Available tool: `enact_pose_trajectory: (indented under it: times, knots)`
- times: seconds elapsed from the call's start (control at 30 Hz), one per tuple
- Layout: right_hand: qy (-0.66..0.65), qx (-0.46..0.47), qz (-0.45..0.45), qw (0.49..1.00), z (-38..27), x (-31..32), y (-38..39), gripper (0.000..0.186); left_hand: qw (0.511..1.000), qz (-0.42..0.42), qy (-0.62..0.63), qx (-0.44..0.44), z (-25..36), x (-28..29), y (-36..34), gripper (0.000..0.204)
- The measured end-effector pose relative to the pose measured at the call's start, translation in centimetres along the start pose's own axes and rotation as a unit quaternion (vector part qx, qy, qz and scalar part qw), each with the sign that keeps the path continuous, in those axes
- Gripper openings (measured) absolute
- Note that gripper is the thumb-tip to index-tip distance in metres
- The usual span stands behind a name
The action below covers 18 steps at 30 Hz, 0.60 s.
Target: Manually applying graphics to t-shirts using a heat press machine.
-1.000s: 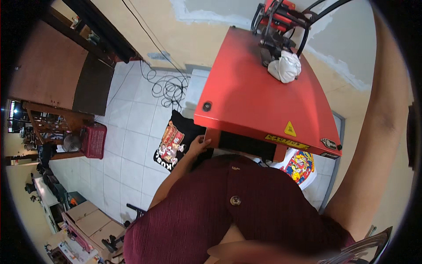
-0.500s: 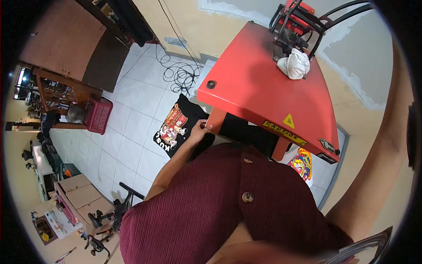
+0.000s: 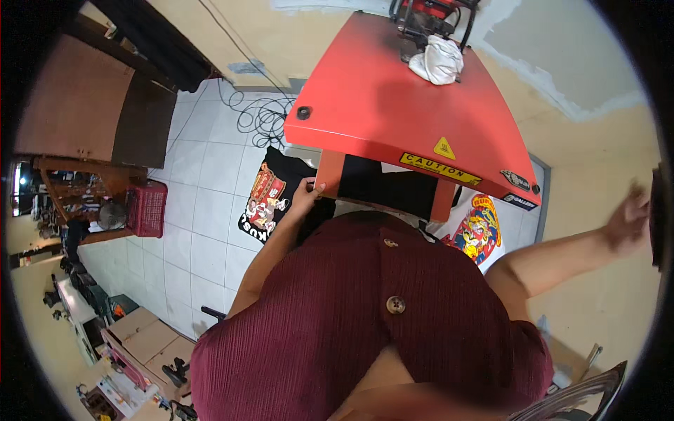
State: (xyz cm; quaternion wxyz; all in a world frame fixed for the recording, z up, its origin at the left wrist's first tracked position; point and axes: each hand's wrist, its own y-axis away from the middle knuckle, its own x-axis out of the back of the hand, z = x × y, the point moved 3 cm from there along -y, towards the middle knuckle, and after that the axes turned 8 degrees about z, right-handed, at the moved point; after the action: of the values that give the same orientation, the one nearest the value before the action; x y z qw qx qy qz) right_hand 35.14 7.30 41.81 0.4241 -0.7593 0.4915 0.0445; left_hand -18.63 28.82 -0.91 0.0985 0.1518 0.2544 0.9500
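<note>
A red heat press [image 3: 393,91] with its broad top cover stands in front of me. Beneath the cover, a red-sided drawer [image 3: 328,172] sticks out toward me, with something black [image 3: 386,189] lying on it. My left hand [image 3: 307,193] is closed on the drawer's left front corner, thumb on top. Out at the far right, by the wall, my right hand [image 3: 626,219] is off the press, its fingers blurred. Left of the drawer lies a black printed T-shirt [image 3: 270,193]; right of it, a white printed shirt [image 3: 477,231]. A white cloth [image 3: 440,59] is bunched on the press's upper mechanism.
Black cable [image 3: 265,121] lies coiled on the tiled floor behind the black T-shirt. Farther left stand a red plastic basket [image 3: 146,208] and a brown cabinet [image 3: 81,98]. A plastered wall [image 3: 562,70] runs close along the right. A cluttered desk [image 3: 130,372] is at the lower left.
My right arm has swung down from high on the right, bringing the hand into view beside the wall. My left hand keeps its hold on the drawer corner. The whole view has shifted slightly.
</note>
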Motion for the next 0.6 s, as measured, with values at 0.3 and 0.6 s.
enact_pose_trajectory:
  times: [0.3, 0.6]
  knots:
    - [0.500, -0.550, -0.012, 0.669, 25.6, 22.4, 37.1, 0.087, 0.994, -0.110, -0.021, -0.008, -0.5, -4.5, -7.7, 0.059]
    - [0.534, -0.419, -0.043, 0.733, 24.7, 18.0, 40.9, 0.059, 0.990, -0.075, -0.106, -0.064, 0.9, -5.3, -6.1, 0.061]
